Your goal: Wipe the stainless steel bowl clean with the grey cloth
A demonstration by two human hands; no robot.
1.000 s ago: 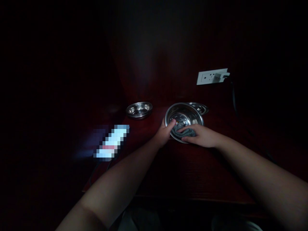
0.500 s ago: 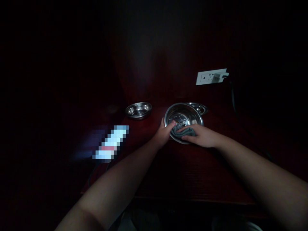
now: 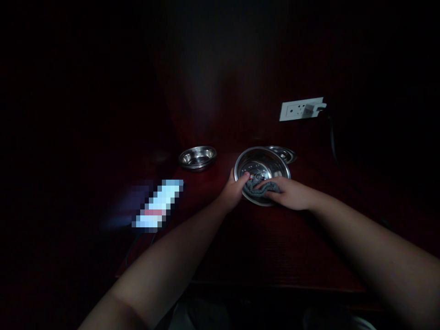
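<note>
While most of the room sinks into black, a dark red wall catches faint light behind a red worktop. 2 forearms reach over its front edge, covering parts of it. In the worktop's rear half, right of its middle, a steel bowl tilts its mouth toward the front edge; whether it touches the surface I cannot tell. By the left edge glows a pixelated bright panel. Stacked steel dishes stand near the back left corner; a shiny round piece, half hidden by the bowl, lies toward the back edge. The left hand is clamped on the bowl's rim; the right hand grips a grey cloth inside it. Above the back edge, a white socket plate holds a plug.
</note>
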